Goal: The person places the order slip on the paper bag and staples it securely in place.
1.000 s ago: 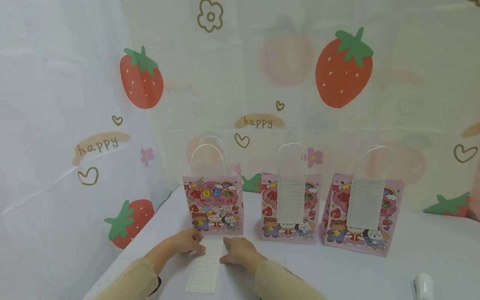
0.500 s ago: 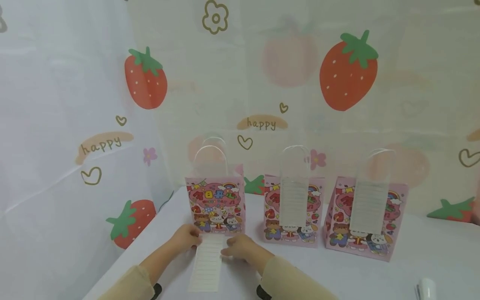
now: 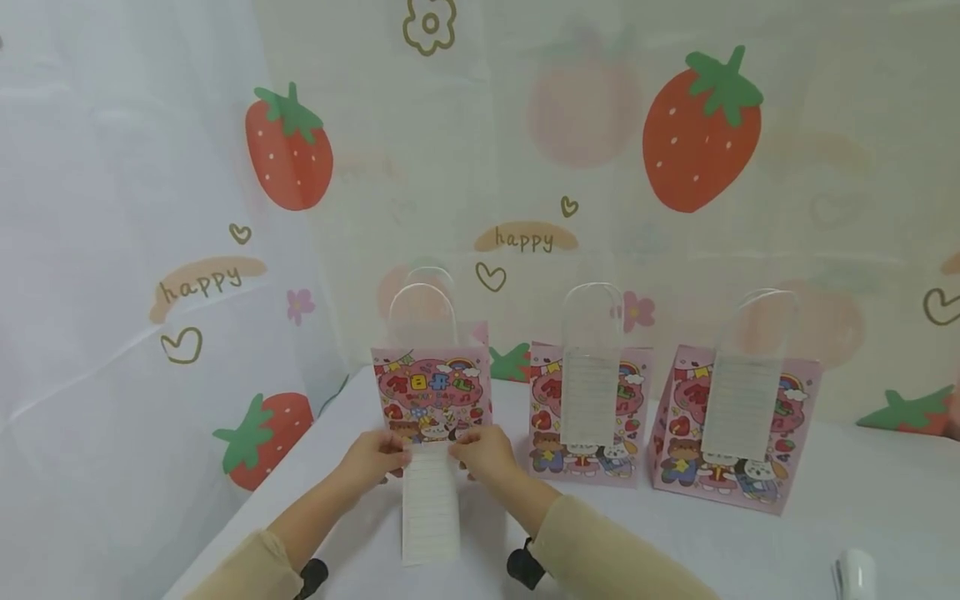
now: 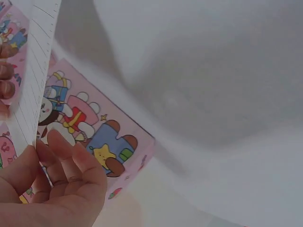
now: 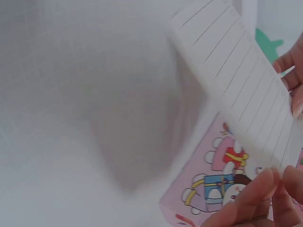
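Observation:
Both hands hold a white lined paper strip (image 3: 430, 504) by its top end, lifted in front of the leftmost pink cartoon gift bag (image 3: 435, 392). My left hand (image 3: 388, 458) pinches the strip's top left corner, and my right hand (image 3: 471, 450) pinches the top right corner. The strip's lower end hangs down toward the white table (image 3: 675, 533). In the left wrist view the left hand (image 4: 57, 175) holds the strip (image 4: 35, 80) against the bag (image 4: 99, 142). The right wrist view shows the strip (image 5: 236, 80), the bag (image 5: 213, 189) and the right fingers (image 5: 262, 196).
Two more pink bags stand to the right, the middle bag (image 3: 588, 417) and the right bag (image 3: 738, 433), each with a lined strip on its front. A white object (image 3: 851, 575) lies at the bottom right. A strawberry-print cloth (image 3: 285, 150) hangs behind and to the left.
The strip lay flat on the table under both hands. Both hands have raised its top end up to the front of the left bag.

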Demonstrator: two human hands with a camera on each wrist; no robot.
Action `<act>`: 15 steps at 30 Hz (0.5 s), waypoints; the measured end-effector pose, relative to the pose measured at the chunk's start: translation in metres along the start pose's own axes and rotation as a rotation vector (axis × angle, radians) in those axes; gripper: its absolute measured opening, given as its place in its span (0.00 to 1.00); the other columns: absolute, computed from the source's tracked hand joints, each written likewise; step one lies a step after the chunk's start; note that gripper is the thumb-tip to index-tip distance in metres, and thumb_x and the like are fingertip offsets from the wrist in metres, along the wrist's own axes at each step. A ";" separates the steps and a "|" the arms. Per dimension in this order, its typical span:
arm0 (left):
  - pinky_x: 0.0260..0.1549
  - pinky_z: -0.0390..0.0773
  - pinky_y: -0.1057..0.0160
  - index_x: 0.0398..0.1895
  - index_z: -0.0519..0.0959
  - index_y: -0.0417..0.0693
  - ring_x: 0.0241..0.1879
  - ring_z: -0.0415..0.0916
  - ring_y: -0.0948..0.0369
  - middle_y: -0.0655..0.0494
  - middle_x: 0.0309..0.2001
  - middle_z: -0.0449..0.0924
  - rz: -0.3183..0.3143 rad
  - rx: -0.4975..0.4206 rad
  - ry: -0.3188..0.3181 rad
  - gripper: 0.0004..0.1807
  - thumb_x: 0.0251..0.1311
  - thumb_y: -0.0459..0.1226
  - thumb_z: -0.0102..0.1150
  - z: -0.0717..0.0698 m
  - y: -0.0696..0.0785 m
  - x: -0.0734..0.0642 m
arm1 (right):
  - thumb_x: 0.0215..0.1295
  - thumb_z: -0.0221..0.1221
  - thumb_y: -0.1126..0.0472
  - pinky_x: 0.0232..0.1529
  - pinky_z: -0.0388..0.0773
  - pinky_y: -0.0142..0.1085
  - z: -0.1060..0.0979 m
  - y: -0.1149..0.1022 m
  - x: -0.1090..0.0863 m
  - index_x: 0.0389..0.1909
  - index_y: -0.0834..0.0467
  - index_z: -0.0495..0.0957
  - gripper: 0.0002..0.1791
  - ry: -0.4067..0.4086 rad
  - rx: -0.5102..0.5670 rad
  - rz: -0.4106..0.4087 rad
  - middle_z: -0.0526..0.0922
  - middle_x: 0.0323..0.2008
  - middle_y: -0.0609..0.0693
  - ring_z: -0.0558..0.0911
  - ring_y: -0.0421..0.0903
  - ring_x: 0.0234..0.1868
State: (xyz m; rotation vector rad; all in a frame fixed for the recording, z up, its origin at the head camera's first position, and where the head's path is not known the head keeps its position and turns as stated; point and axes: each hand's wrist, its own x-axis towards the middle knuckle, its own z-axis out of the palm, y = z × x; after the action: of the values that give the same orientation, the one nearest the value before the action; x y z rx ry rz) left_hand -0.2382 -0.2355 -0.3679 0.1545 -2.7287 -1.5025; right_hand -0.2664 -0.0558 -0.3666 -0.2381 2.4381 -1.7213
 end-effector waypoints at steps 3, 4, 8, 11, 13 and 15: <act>0.30 0.74 0.61 0.36 0.76 0.35 0.30 0.75 0.59 0.53 0.28 0.79 -0.011 -0.036 -0.014 0.04 0.64 0.29 0.57 -0.001 0.006 0.000 | 0.63 0.61 0.67 0.24 0.76 0.32 -0.002 -0.004 0.001 0.29 0.66 0.80 0.06 0.022 0.020 -0.021 0.77 0.21 0.51 0.76 0.43 0.25; 0.30 0.74 0.61 0.36 0.76 0.35 0.30 0.75 0.59 0.53 0.28 0.79 -0.010 -0.041 -0.013 0.03 0.64 0.30 0.57 -0.001 0.007 0.000 | 0.64 0.61 0.67 0.25 0.76 0.32 -0.003 -0.005 0.001 0.28 0.66 0.79 0.06 0.028 0.031 -0.023 0.77 0.21 0.51 0.76 0.44 0.25; 0.31 0.74 0.60 0.38 0.77 0.36 0.31 0.75 0.59 0.53 0.30 0.80 0.009 -0.029 -0.005 0.05 0.65 0.31 0.57 -0.002 0.011 0.002 | 0.65 0.60 0.67 0.26 0.76 0.33 -0.005 -0.008 0.002 0.29 0.66 0.78 0.06 0.028 0.056 -0.021 0.77 0.23 0.52 0.76 0.44 0.25; 0.34 0.76 0.58 0.40 0.77 0.35 0.33 0.75 0.59 0.53 0.33 0.80 0.026 -0.021 0.003 0.06 0.66 0.31 0.56 -0.004 0.013 0.001 | 0.65 0.60 0.67 0.27 0.76 0.33 -0.007 -0.011 0.002 0.29 0.65 0.78 0.06 0.029 0.041 -0.029 0.77 0.25 0.52 0.76 0.44 0.27; 0.37 0.77 0.56 0.40 0.77 0.34 0.34 0.75 0.58 0.52 0.34 0.80 0.041 -0.024 0.014 0.06 0.66 0.30 0.56 -0.005 0.015 -0.001 | 0.64 0.61 0.66 0.28 0.74 0.34 -0.008 -0.013 0.001 0.29 0.65 0.78 0.06 0.038 0.021 -0.045 0.77 0.26 0.51 0.75 0.44 0.29; 0.39 0.78 0.55 0.40 0.77 0.33 0.36 0.75 0.57 0.49 0.36 0.80 0.058 -0.031 0.026 0.05 0.66 0.29 0.55 -0.007 0.018 -0.002 | 0.64 0.61 0.66 0.28 0.73 0.34 -0.008 -0.015 0.001 0.29 0.64 0.78 0.06 0.044 0.010 -0.052 0.77 0.28 0.50 0.74 0.44 0.30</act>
State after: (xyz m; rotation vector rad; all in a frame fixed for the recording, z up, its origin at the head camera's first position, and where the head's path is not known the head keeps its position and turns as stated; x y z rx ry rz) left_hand -0.2367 -0.2314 -0.3490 0.0929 -2.6641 -1.5166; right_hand -0.2688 -0.0539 -0.3498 -0.2677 2.4741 -1.7782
